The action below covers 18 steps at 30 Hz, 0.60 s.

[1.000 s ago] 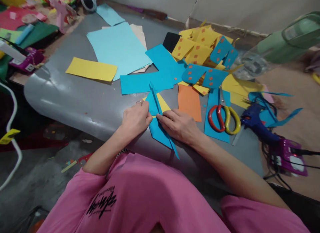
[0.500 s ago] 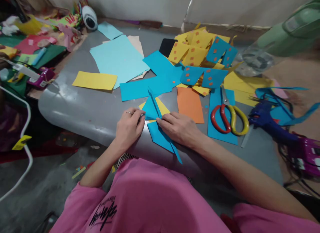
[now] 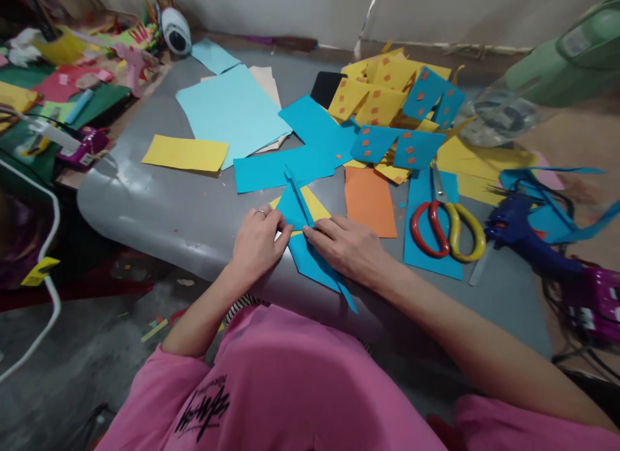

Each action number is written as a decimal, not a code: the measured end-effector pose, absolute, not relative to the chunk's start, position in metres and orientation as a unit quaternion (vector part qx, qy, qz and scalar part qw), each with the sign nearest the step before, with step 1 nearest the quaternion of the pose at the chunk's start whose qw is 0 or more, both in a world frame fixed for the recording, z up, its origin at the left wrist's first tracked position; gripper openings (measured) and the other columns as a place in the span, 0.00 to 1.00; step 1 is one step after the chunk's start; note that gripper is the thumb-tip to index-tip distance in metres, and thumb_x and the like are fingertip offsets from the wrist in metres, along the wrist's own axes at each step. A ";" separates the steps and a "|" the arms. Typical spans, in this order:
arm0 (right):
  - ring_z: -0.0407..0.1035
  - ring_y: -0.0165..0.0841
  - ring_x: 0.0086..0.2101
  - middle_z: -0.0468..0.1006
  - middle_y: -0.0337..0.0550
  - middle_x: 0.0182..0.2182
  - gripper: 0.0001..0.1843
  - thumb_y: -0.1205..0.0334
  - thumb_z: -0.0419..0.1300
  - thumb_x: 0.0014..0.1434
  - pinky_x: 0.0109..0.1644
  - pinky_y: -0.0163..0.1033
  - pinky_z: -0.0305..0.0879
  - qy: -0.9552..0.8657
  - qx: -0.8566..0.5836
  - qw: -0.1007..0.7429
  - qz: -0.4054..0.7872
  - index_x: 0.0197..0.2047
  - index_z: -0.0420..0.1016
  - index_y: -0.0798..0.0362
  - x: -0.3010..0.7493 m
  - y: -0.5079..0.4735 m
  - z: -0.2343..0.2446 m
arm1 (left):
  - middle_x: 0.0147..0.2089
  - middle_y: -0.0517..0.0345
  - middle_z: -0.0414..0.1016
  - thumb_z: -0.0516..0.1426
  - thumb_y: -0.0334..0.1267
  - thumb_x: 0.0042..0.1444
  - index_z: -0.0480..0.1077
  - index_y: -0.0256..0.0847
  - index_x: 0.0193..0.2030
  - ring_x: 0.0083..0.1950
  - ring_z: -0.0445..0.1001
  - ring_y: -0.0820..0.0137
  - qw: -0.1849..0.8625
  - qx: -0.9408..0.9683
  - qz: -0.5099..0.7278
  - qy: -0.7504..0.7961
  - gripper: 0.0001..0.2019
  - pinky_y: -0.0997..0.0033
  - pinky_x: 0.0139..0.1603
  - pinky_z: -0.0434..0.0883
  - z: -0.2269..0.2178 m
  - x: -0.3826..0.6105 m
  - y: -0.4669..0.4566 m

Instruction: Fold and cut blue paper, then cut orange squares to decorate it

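A folded piece of blue paper lies at the table's front edge, with a raised narrow fold along its middle and a yellow piece of paper showing beneath it. My left hand, a ring on one finger, has its fingers curled and its thumb and fingertips on the blue paper's left edge. From the other side, my right hand presses its closed fingertips on the raised fold. The palms are turned down, so the undersides of the fingers are hidden.
Right of my hands lie orange paper, scissors with red and yellow handles and a blue glue gun. Behind are light blue sheets and a pile of yellow cutouts with orange squares. A yellow strip lies left.
My left hand has moved slightly right, and its thumb now reaches onto the edge of the blue paper. My right hand stays on the fold. The view has shifted slightly.
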State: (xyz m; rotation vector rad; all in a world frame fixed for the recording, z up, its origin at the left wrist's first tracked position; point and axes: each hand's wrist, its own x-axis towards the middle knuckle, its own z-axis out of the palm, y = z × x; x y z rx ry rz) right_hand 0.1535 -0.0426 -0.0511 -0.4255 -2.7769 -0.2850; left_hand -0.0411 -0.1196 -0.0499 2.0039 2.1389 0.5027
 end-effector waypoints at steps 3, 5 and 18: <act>0.65 0.35 0.35 0.79 0.45 0.35 0.17 0.66 0.49 0.73 0.37 0.41 0.56 -0.971 -0.143 0.159 -0.107 0.49 0.79 0.56 0.155 -0.042 -0.051 | 0.38 0.53 0.73 0.53 0.40 0.67 0.66 0.42 0.33 0.42 0.69 0.63 0.093 0.676 0.174 0.710 0.10 0.61 0.48 0.65 -0.050 -0.042 -0.119; 0.65 0.35 0.35 0.79 0.46 0.35 0.16 0.67 0.49 0.72 0.37 0.41 0.55 -0.970 -0.141 0.163 -0.111 0.50 0.79 0.56 0.155 -0.042 -0.052 | 0.37 0.53 0.73 0.53 0.39 0.66 0.66 0.42 0.33 0.42 0.70 0.62 0.092 0.676 0.174 0.710 0.09 0.61 0.50 0.65 -0.050 -0.041 -0.118; 0.63 0.36 0.35 0.79 0.48 0.36 0.18 0.67 0.46 0.73 0.35 0.41 0.53 -0.977 -0.155 0.118 -0.083 0.52 0.77 0.56 0.153 -0.042 -0.053 | 0.58 0.44 0.72 0.47 0.31 0.67 0.69 0.41 0.61 0.56 0.69 0.59 0.026 0.719 0.172 0.673 0.19 0.57 0.58 0.66 -0.051 -0.043 -0.138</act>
